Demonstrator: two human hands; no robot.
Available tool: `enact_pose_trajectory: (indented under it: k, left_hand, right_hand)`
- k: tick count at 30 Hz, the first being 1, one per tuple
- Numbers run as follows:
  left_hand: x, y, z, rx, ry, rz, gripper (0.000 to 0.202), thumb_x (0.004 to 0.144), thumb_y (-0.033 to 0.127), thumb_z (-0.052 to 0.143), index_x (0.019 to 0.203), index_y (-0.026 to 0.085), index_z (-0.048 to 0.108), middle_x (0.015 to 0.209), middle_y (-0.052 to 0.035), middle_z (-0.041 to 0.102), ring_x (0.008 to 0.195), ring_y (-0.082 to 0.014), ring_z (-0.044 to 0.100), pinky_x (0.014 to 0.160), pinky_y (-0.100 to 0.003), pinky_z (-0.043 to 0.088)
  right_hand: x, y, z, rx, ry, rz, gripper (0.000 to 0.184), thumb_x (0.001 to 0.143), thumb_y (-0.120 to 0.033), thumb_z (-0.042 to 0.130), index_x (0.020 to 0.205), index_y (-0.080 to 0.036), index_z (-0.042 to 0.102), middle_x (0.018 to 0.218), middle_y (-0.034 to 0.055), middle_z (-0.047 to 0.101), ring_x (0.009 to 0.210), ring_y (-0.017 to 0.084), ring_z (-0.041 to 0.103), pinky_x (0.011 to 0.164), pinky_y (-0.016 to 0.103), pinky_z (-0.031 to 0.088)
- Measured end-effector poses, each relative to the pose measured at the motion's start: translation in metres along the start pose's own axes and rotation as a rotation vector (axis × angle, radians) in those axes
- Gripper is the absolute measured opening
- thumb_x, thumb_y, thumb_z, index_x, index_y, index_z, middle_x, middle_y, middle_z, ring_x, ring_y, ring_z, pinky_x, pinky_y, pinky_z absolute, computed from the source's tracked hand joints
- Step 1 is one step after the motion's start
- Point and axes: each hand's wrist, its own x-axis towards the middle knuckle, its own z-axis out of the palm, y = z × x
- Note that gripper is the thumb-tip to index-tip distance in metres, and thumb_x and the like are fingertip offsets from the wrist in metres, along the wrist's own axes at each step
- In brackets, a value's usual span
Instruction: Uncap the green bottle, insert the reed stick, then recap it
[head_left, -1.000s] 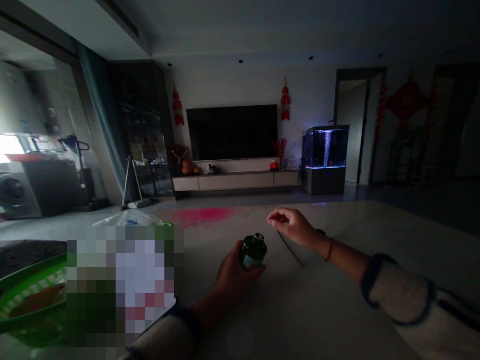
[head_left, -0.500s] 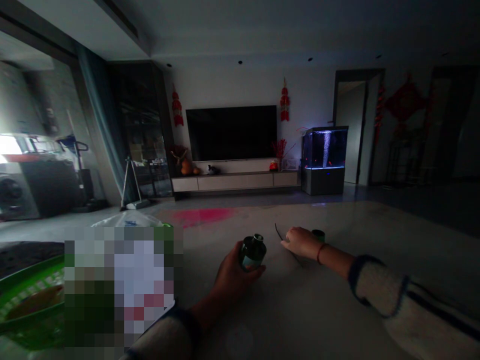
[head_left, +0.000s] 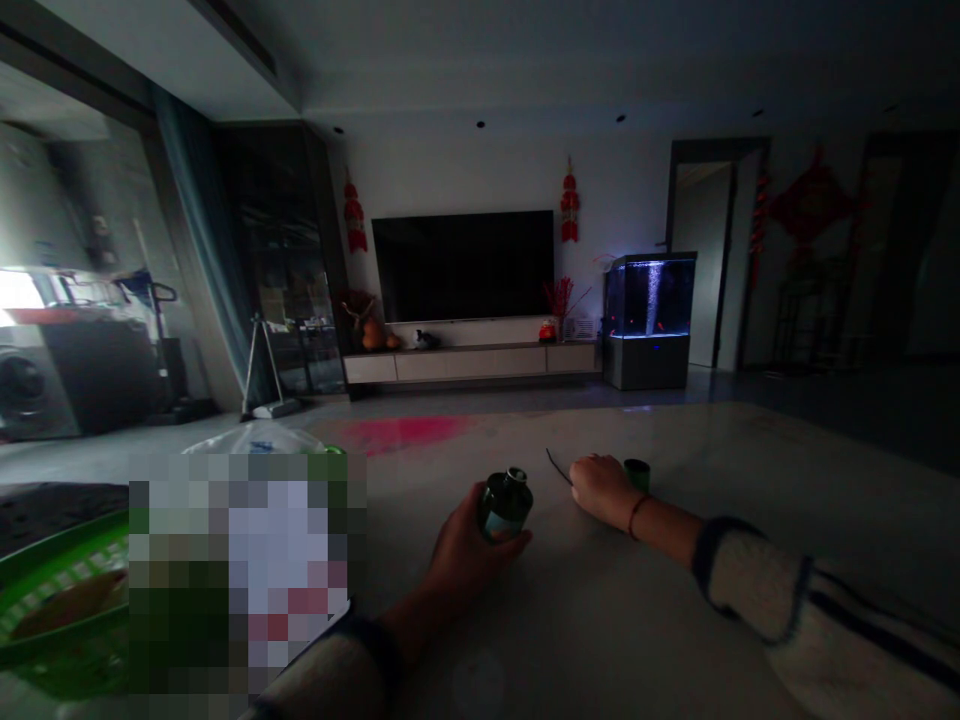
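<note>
My left hand (head_left: 465, 535) is wrapped round a small dark green bottle (head_left: 504, 508) with a pale label. The bottle stands nearly upright, and its narrow neck has no cap on it. To its right, my right hand (head_left: 604, 488) is closed on a thin dark stick (head_left: 556, 462), whose end sticks out to the left past the fingers. Just behind that hand is a short green cylinder (head_left: 637, 472), partly hidden by the wrist. Both hands are over the pale tabletop (head_left: 570, 620), apart from each other.
A green plastic basket (head_left: 67, 540) sits at the left, next to a clear plastic bag (head_left: 255, 437) and a blurred-out patch. Pink colouring (head_left: 405, 431) shows on the table's far side. Beyond are a television (head_left: 463, 266), a low cabinet (head_left: 472, 362) and a lit aquarium (head_left: 650, 300).
My right hand has shifted slightly, the stick's angle has changed a little, and more of the green cylinder shows. My left hand and the bottle have not moved.
</note>
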Motion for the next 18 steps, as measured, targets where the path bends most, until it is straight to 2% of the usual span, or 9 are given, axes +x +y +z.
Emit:
enact_pose_trajectory:
  k: [11,14,18]
  left_hand:
    - [0.000,-0.002,0.000,0.007,-0.014,0.004,0.052,0.058,0.037,0.067,0.103,0.019,0.047,0.093,-0.0038,0.062,0.085,-0.0183,0.058,0.073,-0.030,0.046]
    - [0.000,-0.002,-0.001,-0.007,-0.008,0.011,0.051,0.057,0.037,0.067,0.101,0.019,0.048,0.094,-0.0039,0.062,0.086,-0.0185,0.058,0.074,-0.030,0.046]
    - [0.001,-0.001,0.000,-0.002,-0.004,0.009,0.052,0.057,0.036,0.067,0.102,0.019,0.048,0.093,-0.0039,0.062,0.085,-0.0181,0.059,0.073,-0.029,0.046]
  right_hand:
    - [0.003,-0.002,0.008,0.055,0.049,-0.045,0.020,0.062,-0.013,0.050,0.072,-0.014,0.067,0.079,0.0132,0.067,0.077,0.024,0.062,0.062,0.028,0.042]
    - [0.005,-0.002,0.009,0.178,0.049,-0.022,0.015,0.059,-0.014,0.053,0.065,-0.015,0.067,0.073,0.0106,0.067,0.071,0.022,0.062,0.059,0.027,0.041]
    - [0.012,0.002,-0.005,0.528,0.058,0.003,0.010,0.059,-0.021,0.056,0.062,-0.016,0.065,0.065,0.0051,0.066,0.064,0.016,0.060,0.056,0.023,0.040]
